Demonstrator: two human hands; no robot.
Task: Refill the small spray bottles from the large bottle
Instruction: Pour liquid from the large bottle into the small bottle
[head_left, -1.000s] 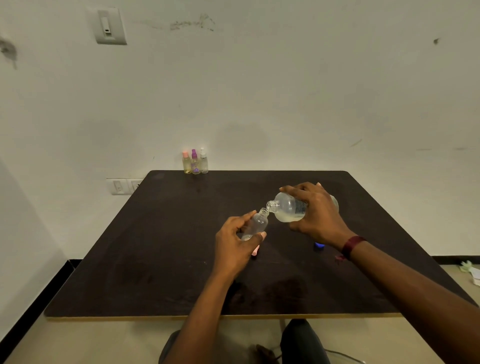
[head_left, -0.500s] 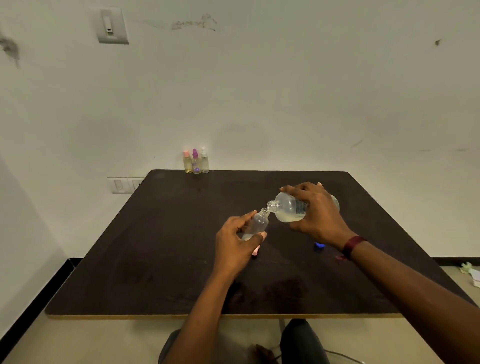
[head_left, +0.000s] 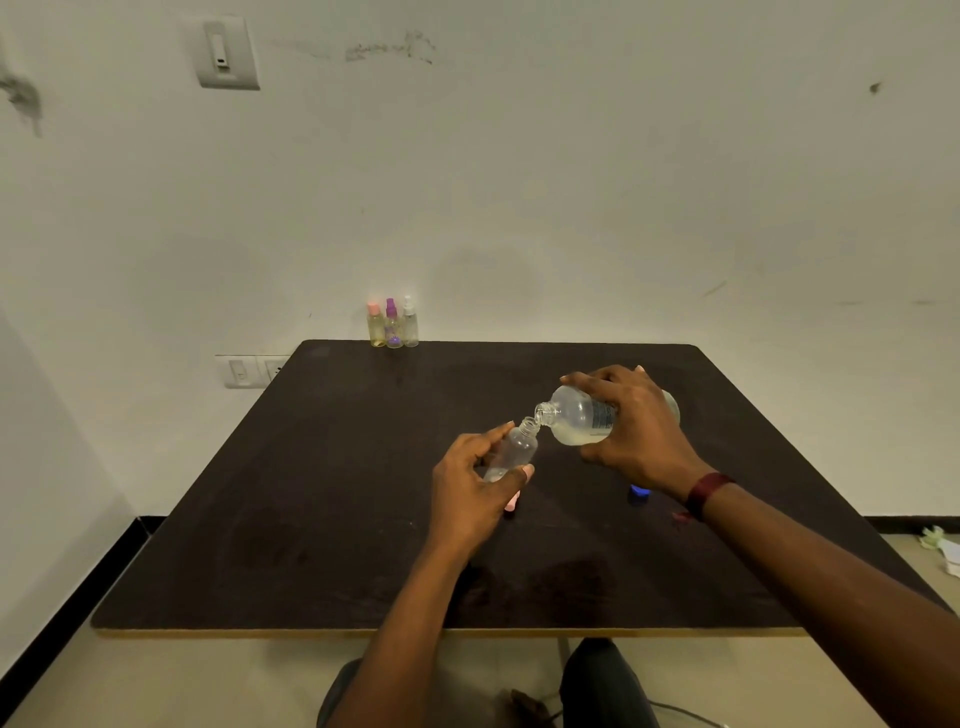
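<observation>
I am looking down at a dark surface set against a pale wall. My left hand wraps its fingers and thumb around a small clear spray bottle, uncapped and tilted with its open neck pointing up and to the right. My right hand grips the large bottle around its body, tipped nearly on its side, its open mouth just above and touching or almost touching the small bottle's neck. Pale liquid pools along the large bottle's lower side; a little sits in the bottom of the small one. I cannot make out a stream between the two mouths.

To pour well, I would keep the two openings lined up and close, raise the large bottle's base only gradually so the flow stays thin, and bring the small bottle closer to upright as it fills. Its neck is narrow, so a sudden tilt would likely spill onto the surface.

A pink cap lies just below my left hand and a blue cap beside my right wrist. Three capped spray bottles stand together at the far edge.
</observation>
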